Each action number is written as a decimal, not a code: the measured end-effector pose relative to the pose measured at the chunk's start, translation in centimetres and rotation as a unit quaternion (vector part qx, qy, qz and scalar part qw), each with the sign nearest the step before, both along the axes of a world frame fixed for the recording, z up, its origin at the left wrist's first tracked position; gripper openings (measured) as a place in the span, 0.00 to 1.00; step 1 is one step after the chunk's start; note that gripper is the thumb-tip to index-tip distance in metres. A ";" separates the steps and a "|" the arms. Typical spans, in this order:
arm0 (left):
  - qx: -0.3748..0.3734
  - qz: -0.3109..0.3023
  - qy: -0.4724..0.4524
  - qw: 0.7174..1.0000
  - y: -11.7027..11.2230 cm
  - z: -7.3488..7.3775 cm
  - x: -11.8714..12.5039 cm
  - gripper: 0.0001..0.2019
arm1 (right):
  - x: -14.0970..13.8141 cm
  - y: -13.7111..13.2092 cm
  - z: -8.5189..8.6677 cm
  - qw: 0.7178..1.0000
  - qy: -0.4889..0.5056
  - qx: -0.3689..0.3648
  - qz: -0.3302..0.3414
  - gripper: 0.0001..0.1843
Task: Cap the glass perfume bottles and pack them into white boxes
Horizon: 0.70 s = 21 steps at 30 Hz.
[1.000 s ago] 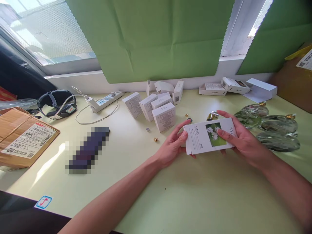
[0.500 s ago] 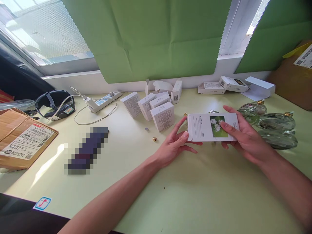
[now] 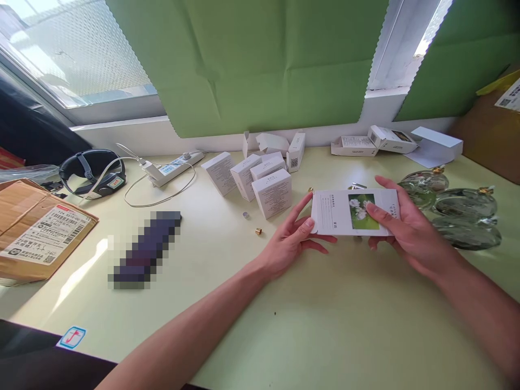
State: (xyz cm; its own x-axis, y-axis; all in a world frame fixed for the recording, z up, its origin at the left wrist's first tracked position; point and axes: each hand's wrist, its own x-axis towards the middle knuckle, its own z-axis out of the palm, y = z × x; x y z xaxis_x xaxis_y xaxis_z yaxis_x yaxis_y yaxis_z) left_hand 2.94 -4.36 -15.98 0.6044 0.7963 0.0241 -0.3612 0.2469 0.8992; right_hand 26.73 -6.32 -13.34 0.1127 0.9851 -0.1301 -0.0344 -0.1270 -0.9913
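A flat white carton (image 3: 340,214) with a picture of white flowers is held above the table between both hands. My left hand (image 3: 293,238) grips its left end, thumb on top, fingers underneath. At the other end, my right hand (image 3: 400,222) has its thumb pressed on the flower picture and its fingers around the edges. Small gold caps lie close by, one (image 3: 258,231) to the left of my left hand and another (image 3: 311,189) just behind the carton. Several clear glass bottles (image 3: 463,206) with gold necks lie beyond my right hand. Whatever lies beneath the carton is mostly hidden.
Several white boxes (image 3: 272,194) stand behind my left hand. Opened cartons (image 3: 354,146) lie along the windowsill. A power strip (image 3: 170,169) with cables, a headset (image 3: 92,173), a blurred dark object (image 3: 146,249) and a brown parcel (image 3: 44,233) occupy the left side.
The view shifts very slightly. Both hands keep the same grip on the carton, which has barely moved.
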 end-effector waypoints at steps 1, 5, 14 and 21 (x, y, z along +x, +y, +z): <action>0.009 0.009 0.007 1.000 -0.1 0.0 0.1 0.33 | -0.1 0.0 0.0 1.000 -0.002 0.005 -0.001 0.41; 0.070 0.055 0.048 0.995 -0.5 -0.3 0.4 0.30 | -0.3 0.0 0.0 1.000 -0.003 0.009 -0.004 0.44; 0.105 0.092 0.076 0.987 -0.7 -0.5 0.6 0.31 | -0.6 -0.1 0.0 1.000 -0.005 0.006 -0.009 0.45; 0.106 0.067 0.064 0.990 -0.6 -0.5 0.3 0.30 | -0.8 -0.2 0.2 1.000 0.017 -0.011 0.009 0.42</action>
State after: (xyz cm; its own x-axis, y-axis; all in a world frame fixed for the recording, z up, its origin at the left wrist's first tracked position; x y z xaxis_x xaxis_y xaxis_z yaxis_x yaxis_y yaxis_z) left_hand 3.23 -4.96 -16.48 0.5030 0.8547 0.1287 -0.2574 0.0060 0.9663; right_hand 25.92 -6.54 -13.18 0.0899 0.9837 -0.1557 -0.0655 -0.1501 -0.9865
